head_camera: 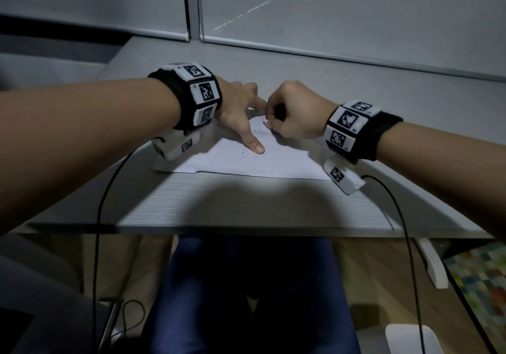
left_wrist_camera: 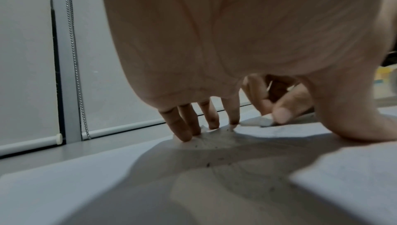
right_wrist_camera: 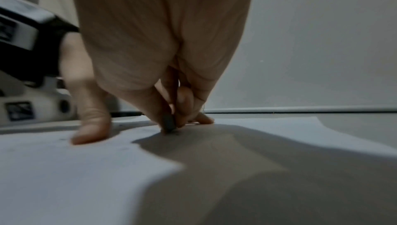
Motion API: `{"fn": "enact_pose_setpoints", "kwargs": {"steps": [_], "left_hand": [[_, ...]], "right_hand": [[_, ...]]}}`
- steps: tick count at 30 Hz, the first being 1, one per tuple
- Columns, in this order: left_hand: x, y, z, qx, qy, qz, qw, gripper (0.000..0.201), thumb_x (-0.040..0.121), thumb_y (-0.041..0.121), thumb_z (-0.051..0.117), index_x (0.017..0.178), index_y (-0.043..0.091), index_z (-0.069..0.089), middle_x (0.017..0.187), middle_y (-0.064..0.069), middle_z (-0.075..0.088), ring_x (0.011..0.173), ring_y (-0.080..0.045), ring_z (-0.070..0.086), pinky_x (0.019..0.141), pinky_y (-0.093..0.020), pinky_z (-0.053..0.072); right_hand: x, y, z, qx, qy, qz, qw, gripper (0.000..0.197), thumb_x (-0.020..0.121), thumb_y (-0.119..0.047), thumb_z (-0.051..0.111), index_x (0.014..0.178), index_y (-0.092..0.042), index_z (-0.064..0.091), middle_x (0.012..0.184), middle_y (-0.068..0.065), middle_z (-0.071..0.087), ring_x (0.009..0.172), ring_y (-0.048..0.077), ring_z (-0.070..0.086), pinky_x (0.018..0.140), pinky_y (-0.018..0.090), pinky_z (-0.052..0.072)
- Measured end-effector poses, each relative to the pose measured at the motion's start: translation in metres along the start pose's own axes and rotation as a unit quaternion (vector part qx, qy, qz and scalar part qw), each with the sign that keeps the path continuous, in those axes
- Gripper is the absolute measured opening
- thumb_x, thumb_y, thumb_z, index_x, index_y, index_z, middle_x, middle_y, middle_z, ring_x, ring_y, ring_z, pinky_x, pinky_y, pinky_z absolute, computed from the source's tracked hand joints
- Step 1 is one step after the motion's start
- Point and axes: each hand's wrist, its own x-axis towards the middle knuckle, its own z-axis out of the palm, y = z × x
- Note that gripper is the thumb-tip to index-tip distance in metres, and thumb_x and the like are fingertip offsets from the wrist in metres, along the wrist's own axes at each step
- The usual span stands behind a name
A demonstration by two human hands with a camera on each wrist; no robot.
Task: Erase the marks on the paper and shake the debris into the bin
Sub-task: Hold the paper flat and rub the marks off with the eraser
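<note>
A white sheet of paper (head_camera: 273,161) lies flat on the grey desk (head_camera: 246,203), with pencil marks (head_camera: 261,131) near its far edge. My left hand (head_camera: 241,115) is spread on the sheet, its fingertips (left_wrist_camera: 184,135) and thumb pressing it down. My right hand (head_camera: 290,112) is curled and pinches a small eraser (right_wrist_camera: 168,123) whose tip touches the paper beside the left fingers. The left wrist view shows the eraser (left_wrist_camera: 266,121) as a pale stub under the right thumb. Dark eraser crumbs (left_wrist_camera: 208,164) are scattered on the sheet.
Closed roller blinds (head_camera: 356,11) and a window frame stand just behind the desk. Black cables (head_camera: 410,244) hang from both wrist cameras over the desk's front edge. A white object (head_camera: 410,337) sits on the floor at lower right. My legs are under the desk.
</note>
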Motion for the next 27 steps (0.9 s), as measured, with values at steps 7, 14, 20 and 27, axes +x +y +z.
{"fn": "enact_pose_setpoints", "kwargs": {"steps": [7, 14, 20, 27], "left_hand": [[0.004, 0.005, -0.001, 0.009, -0.006, -0.016, 1.000, 0.117, 0.057, 0.092, 0.076, 0.158, 0.056, 0.030, 0.129, 0.005, 0.037, 0.137, -0.030, 0.041, 0.105, -0.050, 0.042], [0.007, 0.009, -0.005, 0.013, -0.021, -0.030, 0.999, 0.115, 0.056, 0.090, 0.077, 0.155, 0.053, 0.034, 0.132, 0.002, 0.037, 0.137, -0.031, 0.043, 0.099, -0.046, 0.040], [0.009, 0.012, -0.007, 0.019, -0.040, -0.036, 0.998, 0.127, 0.053, 0.090, 0.078, 0.162, 0.055, 0.023, 0.130, 0.001, 0.034, 0.136, -0.033, 0.043, 0.099, -0.044, 0.039], [0.006, 0.013, -0.008, 0.021, -0.043, -0.032, 0.998, 0.101, 0.056, 0.087, 0.080, 0.145, 0.049, 0.050, 0.124, 0.001, 0.035, 0.127, -0.031, 0.045, 0.102, -0.043, 0.040]], "right_hand": [[0.007, 0.009, -0.006, 0.010, 0.004, 0.033, 0.999, 0.012, 0.084, -0.017, 0.072, 0.074, -0.011, 0.077, 0.062, 0.001, 0.065, 0.053, 0.009, 0.054, 0.058, 0.022, 0.043], [-0.003, -0.001, 0.000, 0.001, -0.013, 0.004, 1.000, 0.012, 0.085, -0.017, 0.070, 0.074, -0.010, 0.071, 0.065, 0.000, 0.067, 0.058, 0.009, 0.060, 0.060, 0.023, 0.049], [0.004, 0.009, -0.004, 0.004, -0.009, 0.013, 1.000, 0.012, 0.085, -0.018, 0.072, 0.076, -0.011, 0.075, 0.061, -0.004, 0.064, 0.053, 0.003, 0.056, 0.060, 0.023, 0.045], [-0.009, -0.015, 0.001, 0.006, -0.036, -0.028, 0.999, 0.016, 0.087, -0.015, 0.068, 0.073, -0.008, 0.067, 0.063, -0.002, 0.062, 0.055, 0.005, 0.056, 0.057, 0.023, 0.045]]}}
